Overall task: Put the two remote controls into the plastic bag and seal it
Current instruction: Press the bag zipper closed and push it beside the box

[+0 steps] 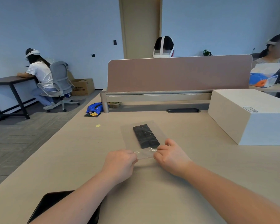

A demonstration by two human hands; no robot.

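Two black remote controls (145,136) lie side by side inside a clear plastic bag (128,136) flat on the beige desk. The bag's near end points toward me. My left hand (120,162) pinches the near left corner of the bag's opening edge. My right hand (170,156) pinches the near right corner, fingers curled on the plastic. The strip of bag between both hands (145,154) is stretched and slightly crinkled. I cannot tell whether the seal is closed.
A large white box (249,115) stands at the right. A desk divider panel (178,73) runs across the back. Blue snack packets (94,109) lie at the far left edge. A dark flat object (47,206) lies near my left forearm. Other people sit around.
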